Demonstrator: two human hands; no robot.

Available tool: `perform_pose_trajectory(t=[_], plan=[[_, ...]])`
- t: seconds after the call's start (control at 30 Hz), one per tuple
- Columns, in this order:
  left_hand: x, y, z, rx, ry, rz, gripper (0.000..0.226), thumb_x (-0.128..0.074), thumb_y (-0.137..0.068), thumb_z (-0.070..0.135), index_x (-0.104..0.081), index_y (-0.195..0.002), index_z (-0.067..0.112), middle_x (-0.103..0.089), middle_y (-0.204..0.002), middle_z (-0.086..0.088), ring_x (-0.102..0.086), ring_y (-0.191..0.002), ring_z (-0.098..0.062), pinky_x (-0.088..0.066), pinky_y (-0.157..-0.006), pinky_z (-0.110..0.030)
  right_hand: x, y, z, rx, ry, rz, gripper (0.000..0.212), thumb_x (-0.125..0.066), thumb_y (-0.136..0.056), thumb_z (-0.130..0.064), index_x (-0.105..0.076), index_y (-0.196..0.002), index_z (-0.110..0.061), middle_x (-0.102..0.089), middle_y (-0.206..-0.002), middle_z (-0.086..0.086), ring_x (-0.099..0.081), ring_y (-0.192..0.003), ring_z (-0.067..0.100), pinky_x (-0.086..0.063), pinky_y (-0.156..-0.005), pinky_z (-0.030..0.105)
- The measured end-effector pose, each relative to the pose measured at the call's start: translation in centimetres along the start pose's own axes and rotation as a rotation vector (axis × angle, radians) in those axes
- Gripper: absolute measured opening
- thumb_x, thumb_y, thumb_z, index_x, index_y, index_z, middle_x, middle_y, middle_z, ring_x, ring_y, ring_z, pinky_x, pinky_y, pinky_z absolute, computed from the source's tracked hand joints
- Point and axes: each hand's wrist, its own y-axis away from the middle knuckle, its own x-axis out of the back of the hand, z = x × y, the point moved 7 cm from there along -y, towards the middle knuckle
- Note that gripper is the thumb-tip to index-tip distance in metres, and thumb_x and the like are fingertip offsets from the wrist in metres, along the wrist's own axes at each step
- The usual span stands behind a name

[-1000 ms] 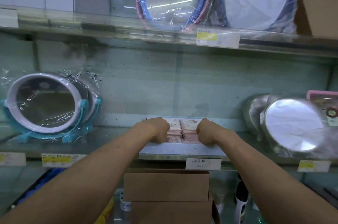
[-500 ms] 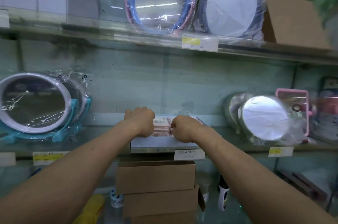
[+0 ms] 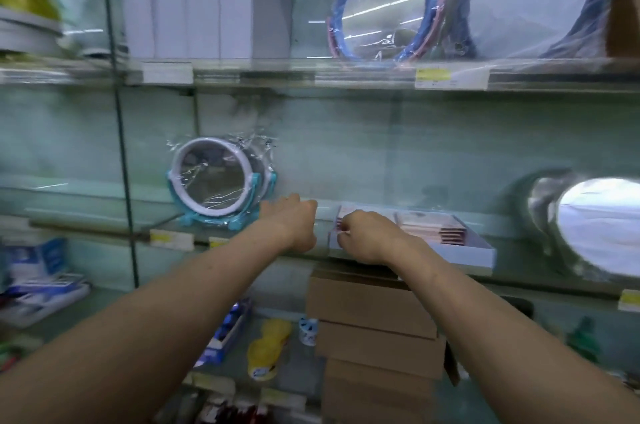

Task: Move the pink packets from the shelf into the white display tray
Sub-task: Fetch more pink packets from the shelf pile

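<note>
several pink packets (image 3: 433, 228) lined along white tray (image 3: 450, 255), right hand (image 3: 367, 238) grip pinching them, left hand (image 3: 292, 221) unclear

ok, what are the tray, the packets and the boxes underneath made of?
tray: white card or plastic, matte; thin straight walls, no glare.
packets: pink, probably printed card or film; too blurred to settle.
boxes: brown cardboard, matte; folded edges, dull brown faces.
</note>
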Motion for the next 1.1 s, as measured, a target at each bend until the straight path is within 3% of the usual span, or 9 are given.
perform_pose_trajectory(t=[0.07,0.1,0.17,0.23,0.33,0.47,0.67,0.93,1.1], plan=[[-0.3,1.2,-1.7,0.051,-0.028,-0.025,0.056,-0.056,-0.089,0.032,-0.034,-0.140,0.020,-0.040,-0.137,-0.012,-0.041,-0.128,-0.030,-0.033,-0.102,-0.047,-0.7,0.1,-1.9,0.047,0.003,-0.010,0.020,-0.044,-0.096,-0.023,-0.056,-0.091,-0.008,-0.057,-0.126,0.016,-0.053,-0.114,0.032,-0.037,-0.076,0.028],[-0.4,1.8,-2.5,0.074,-0.043,-0.035,0.057,-0.056,-0.090,0.032,-0.033,-0.141,0.020,-0.039,-0.139,-0.012,-0.040,-0.130,-0.030,-0.032,-0.103,-0.048,-1.0,0.1,-2.8,0.065,0.004,-0.013,0.019,-0.044,-0.095,-0.022,-0.057,-0.093,-0.008,-0.056,-0.128,0.016,-0.053,-0.115,0.032,-0.039,-0.078,0.029],[-0.6,2.8,-4.2,0.117,-0.067,-0.052,0.058,-0.056,-0.090,0.030,-0.032,-0.141,0.020,-0.038,-0.140,-0.012,-0.039,-0.131,-0.031,-0.030,-0.104,-0.050,-1.6,0.1,-4.7,0.089,-0.011,-0.020,0.031,-0.045,-0.095,-0.023,-0.058,-0.120,-0.009,-0.054,-0.133,0.016,-0.052,-0.119,0.032,-0.043,-0.088,0.031],[-0.8,3.7,-6.0,0.157,-0.081,-0.063,0.057,-0.057,-0.089,0.030,-0.034,-0.140,0.019,-0.040,-0.138,-0.012,-0.041,-0.129,-0.032,-0.032,-0.103,-0.050,-2.0,-0.2,-6.6,0.119,-0.009,-0.023,0.038,-0.045,-0.095,-0.024,-0.054,-0.130,-0.011,-0.053,-0.133,0.016,-0.053,-0.119,0.032,-0.044,-0.091,0.032],[-1.1,4.9,-9.0,0.215,-0.090,-0.075,0.059,-0.057,-0.088,0.029,-0.033,-0.141,0.020,-0.040,-0.136,-0.011,-0.042,-0.126,-0.032,-0.033,-0.102,-0.048,-2.5,-0.9,-9.8,0.172,-0.005,-0.034,0.033,-0.046,-0.094,-0.023,-0.058,-0.121,-0.010,-0.057,-0.126,0.014,-0.055,-0.111,0.032,-0.044,-0.082,0.032],[-1.3,6.5,-13.6,0.282,-0.086,-0.059,0.057,-0.057,-0.087,0.028,-0.034,-0.139,0.022,-0.041,-0.135,-0.009,-0.045,-0.125,-0.030,-0.032,-0.101,-0.047,-3.4,-2.0,-14.6,0.252,0.009,-0.041,0.014,-0.046,-0.091,-0.020,-0.056,-0.095,-0.010,-0.061,-0.114,0.015,-0.054,-0.090,0.029,-0.037,-0.068,0.028],[-1.6,8.7,-21.9,0.362,-0.102,-0.079,0.059,-0.056,-0.088,0.029,-0.031,-0.141,0.022,-0.038,-0.138,-0.012,-0.043,-0.127,-0.032,-0.031,-0.103,-0.049,-4.8,-4.1,-23.3,0.330,-0.006,-0.035,0.027,-0.048,-0.092,-0.023,-0.059,-0.113,-0.011,-0.060,-0.118,0.012,-0.057,-0.103,0.029,-0.038,-0.071,0.027],[-1.7,10.4,-35.5,0.436,-0.143,-0.071,0.056,-0.055,-0.087,0.027,-0.034,-0.139,0.021,-0.041,-0.133,-0.011,-0.046,-0.122,-0.032,-0.032,-0.099,-0.047,-6.7,-7.6,-36.1,0.377,-0.006,-0.036,0.023,-0.046,-0.090,-0.017,-0.058,-0.108,-0.009,-0.059,-0.118,0.015,-0.056,-0.100,0.031,-0.041,-0.074,0.029],[-1.7,11.1,-42.7,0.450,-0.166,-0.072,0.052,-0.056,-0.087,0.028,-0.037,-0.135,0.020,-0.041,-0.130,-0.011,-0.048,-0.120,-0.032,-0.033,-0.098,-0.046,-7.2,-9.2,-42.4,0.368,-0.037,-0.040,0.032,-0.043,-0.092,-0.014,-0.055,-0.121,-0.008,-0.055,-0.126,0.013,-0.053,-0.111,0.031,-0.040,-0.081,0.029]])
